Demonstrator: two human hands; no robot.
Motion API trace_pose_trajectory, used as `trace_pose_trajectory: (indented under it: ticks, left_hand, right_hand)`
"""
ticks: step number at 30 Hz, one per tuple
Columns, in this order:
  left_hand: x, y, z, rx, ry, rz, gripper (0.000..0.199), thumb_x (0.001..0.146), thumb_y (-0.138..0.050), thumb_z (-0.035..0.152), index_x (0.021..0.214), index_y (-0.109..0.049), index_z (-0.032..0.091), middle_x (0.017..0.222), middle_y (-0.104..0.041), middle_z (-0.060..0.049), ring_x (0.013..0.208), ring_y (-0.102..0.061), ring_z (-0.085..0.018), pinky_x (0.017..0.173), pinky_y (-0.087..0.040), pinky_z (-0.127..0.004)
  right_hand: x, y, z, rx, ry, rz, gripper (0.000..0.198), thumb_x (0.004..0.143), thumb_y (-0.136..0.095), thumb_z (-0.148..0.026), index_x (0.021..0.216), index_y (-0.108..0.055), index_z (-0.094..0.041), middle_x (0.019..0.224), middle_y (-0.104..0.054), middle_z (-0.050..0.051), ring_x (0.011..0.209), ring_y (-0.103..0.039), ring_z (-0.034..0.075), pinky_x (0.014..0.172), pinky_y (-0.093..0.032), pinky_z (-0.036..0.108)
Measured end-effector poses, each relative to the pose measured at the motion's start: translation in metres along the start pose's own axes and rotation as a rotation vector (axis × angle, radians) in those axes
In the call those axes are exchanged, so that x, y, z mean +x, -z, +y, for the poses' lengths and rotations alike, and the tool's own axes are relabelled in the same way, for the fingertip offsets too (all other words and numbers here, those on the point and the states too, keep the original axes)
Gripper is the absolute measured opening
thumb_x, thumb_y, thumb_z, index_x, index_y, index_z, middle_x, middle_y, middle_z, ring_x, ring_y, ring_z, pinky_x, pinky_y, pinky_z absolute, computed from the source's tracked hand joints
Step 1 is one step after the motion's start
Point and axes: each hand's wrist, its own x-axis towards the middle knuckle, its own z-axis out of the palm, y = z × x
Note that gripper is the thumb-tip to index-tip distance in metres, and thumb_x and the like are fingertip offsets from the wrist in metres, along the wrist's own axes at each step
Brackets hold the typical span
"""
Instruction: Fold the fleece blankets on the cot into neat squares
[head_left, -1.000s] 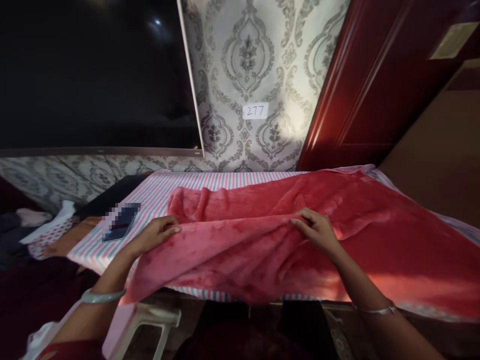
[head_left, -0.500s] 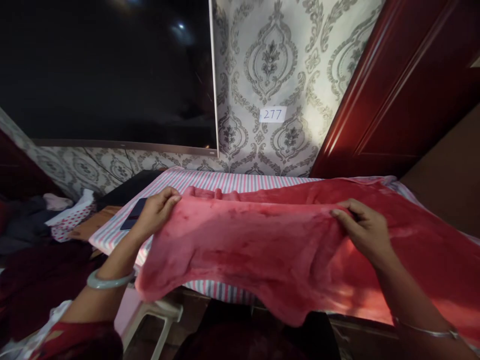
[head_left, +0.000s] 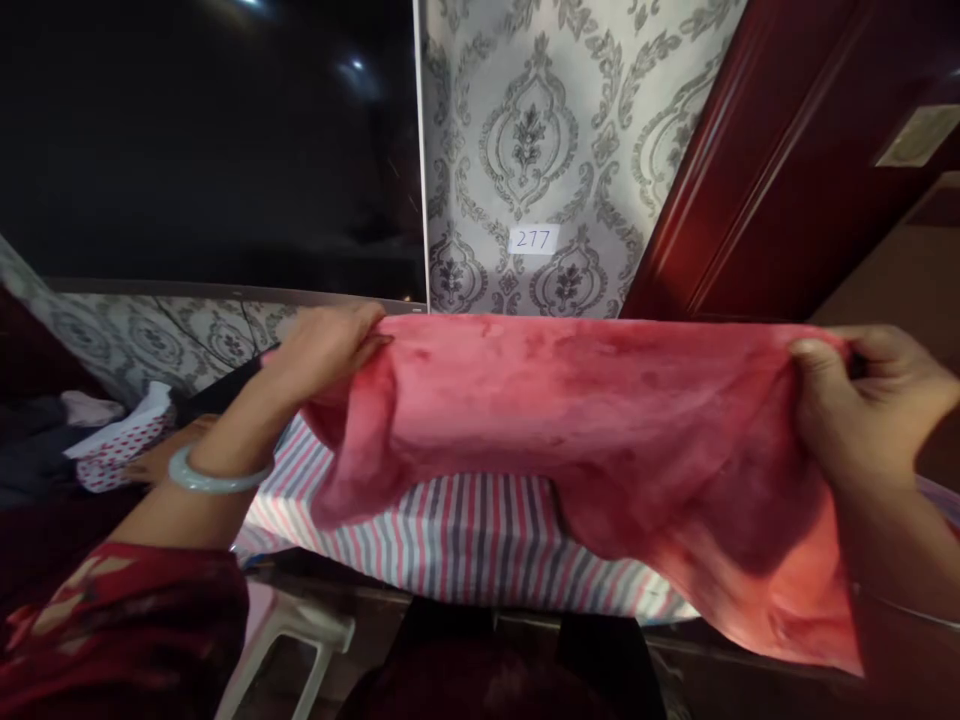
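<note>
A soft pinkish-red plush cloth point(head_left: 562, 400) is stretched between my two hands, its upper edge nearly straight. My left hand point(head_left: 330, 345) is closed on the upper left corner, with fingers bent over the edge. At the other end my right hand point(head_left: 862, 400) grips the upper right corner, thumb on the near face. The cloth's lower edge curves upward in the middle and hangs lower at both sides. It is raised above a striped cover point(head_left: 450, 540); whether it is a blanket or a garment I cannot tell.
A large dark television point(head_left: 210, 150) is on the wall at left. A paper marked 277 point(head_left: 534, 239) is stuck on the patterned wallpaper. A dark red door frame point(head_left: 720, 180) stands at right. A pale stool point(head_left: 292, 630) is below; piled fabrics point(head_left: 124, 440) lie far left.
Both hands have risen and spread farther apart, lifting the cloth and pulling its upper edge wider. More of the striped cover shows beneath it.
</note>
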Motion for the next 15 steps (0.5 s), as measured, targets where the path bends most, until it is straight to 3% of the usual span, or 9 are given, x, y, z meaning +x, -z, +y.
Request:
trace_pose_trajectory:
  ticks: [3, 7, 12, 15]
  left_hand:
    - [-0.003, -0.028, -0.007, -0.096, 0.122, -0.115, 0.021, 0.091, -0.046, 0.03, 0.097, -0.064, 0.021, 0.091, -0.07, -0.01, 0.082, -0.066, -0.027, 0.074, -0.048, -0.037]
    - [-0.007, -0.039, -0.015, -0.315, 0.196, 0.044, 0.018, 0.087, -0.043, 0.029, 0.089, -0.06, 0.021, 0.089, -0.068, -0.007, 0.081, -0.063, -0.023, 0.075, -0.049, -0.035]
    - [-0.009, 0.006, -0.007, -0.497, 0.21, 0.267, 0.018, 0.089, -0.044, 0.033, 0.087, -0.057, 0.021, 0.08, -0.062, 0.0, 0.075, -0.056, -0.015, 0.07, -0.045, -0.027]
    - [-0.009, 0.041, -0.002, -0.549, 0.111, 0.255, 0.026, 0.091, -0.047, 0.039, 0.09, -0.061, 0.017, 0.078, -0.06, 0.002, 0.074, -0.052, -0.011, 0.068, -0.041, -0.022]
  right_hand:
    - [-0.003, 0.004, 0.003, -0.085, 0.018, -0.088, 0.028, 0.076, -0.062, -0.044, 0.068, -0.064, -0.018, 0.062, -0.057, 0.001, 0.059, -0.051, 0.015, 0.061, -0.04, 0.032]
    - [0.002, 0.014, 0.002, -0.119, 0.087, -0.08, 0.032, 0.077, -0.061, -0.049, 0.066, -0.063, -0.018, 0.062, -0.057, 0.002, 0.06, -0.052, 0.016, 0.06, -0.041, 0.032]
    - [0.019, 0.037, 0.0, -0.11, 0.067, 0.019, 0.044, 0.078, -0.064, -0.061, 0.068, -0.064, -0.018, 0.063, -0.056, 0.002, 0.059, -0.051, 0.015, 0.058, -0.04, 0.033]
    - [0.026, 0.054, 0.0, -0.106, -0.002, 0.005, 0.044, 0.082, -0.065, -0.059, 0.081, -0.071, -0.016, 0.071, -0.061, 0.004, 0.063, -0.053, 0.014, 0.061, -0.041, 0.034]
